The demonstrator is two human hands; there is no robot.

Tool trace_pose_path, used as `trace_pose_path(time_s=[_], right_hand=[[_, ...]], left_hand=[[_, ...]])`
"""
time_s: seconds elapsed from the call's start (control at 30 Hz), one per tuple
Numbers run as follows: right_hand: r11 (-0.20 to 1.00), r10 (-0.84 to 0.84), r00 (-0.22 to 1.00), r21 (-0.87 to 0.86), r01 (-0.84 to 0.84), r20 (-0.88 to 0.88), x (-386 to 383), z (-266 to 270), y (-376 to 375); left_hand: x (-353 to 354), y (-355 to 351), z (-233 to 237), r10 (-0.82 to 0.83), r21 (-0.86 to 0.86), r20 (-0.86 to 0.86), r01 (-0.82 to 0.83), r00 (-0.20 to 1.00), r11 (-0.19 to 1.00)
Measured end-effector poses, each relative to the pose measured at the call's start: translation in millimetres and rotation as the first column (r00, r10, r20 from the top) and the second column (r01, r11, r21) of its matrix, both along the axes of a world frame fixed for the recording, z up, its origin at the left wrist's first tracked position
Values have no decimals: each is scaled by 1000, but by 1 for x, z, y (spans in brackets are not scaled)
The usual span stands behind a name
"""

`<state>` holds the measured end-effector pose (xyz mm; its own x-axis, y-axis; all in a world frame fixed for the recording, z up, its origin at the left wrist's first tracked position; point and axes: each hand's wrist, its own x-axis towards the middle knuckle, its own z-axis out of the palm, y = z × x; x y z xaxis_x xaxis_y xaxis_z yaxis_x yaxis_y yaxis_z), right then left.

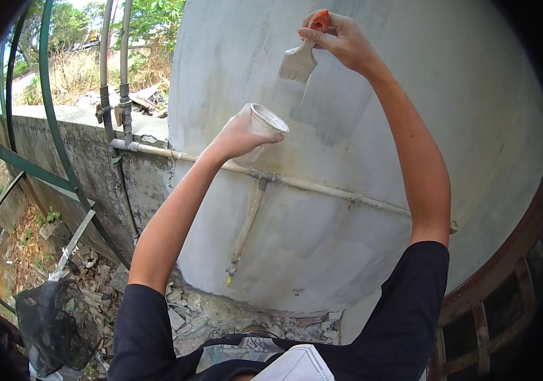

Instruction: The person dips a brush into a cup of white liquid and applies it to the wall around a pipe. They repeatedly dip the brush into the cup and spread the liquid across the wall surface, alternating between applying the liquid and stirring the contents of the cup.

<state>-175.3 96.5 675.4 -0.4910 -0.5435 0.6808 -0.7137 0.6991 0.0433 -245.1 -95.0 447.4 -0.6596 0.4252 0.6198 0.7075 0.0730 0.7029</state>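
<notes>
My right hand (pixel 341 39) is raised high and closed around the orange-tipped handle of a paintbrush (pixel 298 63). The brush hangs bristles down, whitish with paint, close to the grey-white wall (pixel 373 152). Darker, wet-looking streaks mark the wall just below the bristles. Lower and to the left, my left hand (pixel 244 134) wraps round a clear plastic cup (pixel 269 118), its rim tilted toward me. White residue coats the inside of the cup; its lower part is mostly hidden by my fingers.
A pipe (pixel 322 187) crosses the wall, with a branch (pixel 246 228) ending in a yellow-tipped tap. Upright pipes with valves (pixel 119 114) and a green metal frame (pixel 55 127) stand left. Rubble (pixel 189 314) and a black bag (pixel 52 324) lie below. A wooden lattice (pixel 481 330) is at lower right.
</notes>
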Motion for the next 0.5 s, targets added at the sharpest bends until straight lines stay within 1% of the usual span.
trace_pose_path(time_s=[0.03,0.07,0.17,0.2,0.23,0.3,0.33,0.37,0.43,0.47,0.5], right_hand=[[1000,-10,999,12,10,41,0,-6,0],[999,-7,989,-38,13,151,-6,-11,2],[1000,-26,980,6,25,195,-17,-21,8],[998,-58,983,-8,60,172,-19,-17,10],[998,-53,984,-8,55,168,-23,-12,12],[999,-17,999,-49,18,30,-30,-4,15],[1000,-24,998,-5,23,-64,-28,4,13],[1000,-23,998,-5,23,-63,-29,15,16],[1000,23,993,21,-21,-117,-28,35,17],[987,-161,968,-55,153,-192,-4,34,-8],[987,-160,969,-57,152,-191,4,36,-13]], left_hand=[[-1,0,-1,-12,6,16,12,1000,1000],[-2,1,-1,-24,11,31,24,999,1000],[-2,4,-2,-25,-9,39,25,999,1000],[-1,4,-2,-21,-8,36,22,999,1000],[0,4,-2,-18,-9,24,18,1000,1000],[1,2,0,-12,-12,13,12,1000,1000],[0,2,0,-7,-11,7,7,1000,1000],[0,2,1,-3,-11,2,3,1000,1000],[2,-1,2,-1,-12,16,1,1000,1000],[2,-2,2,2,-13,26,-2,1000,1000],[1,-4,2,4,-15,28,-3,1000,1000]])
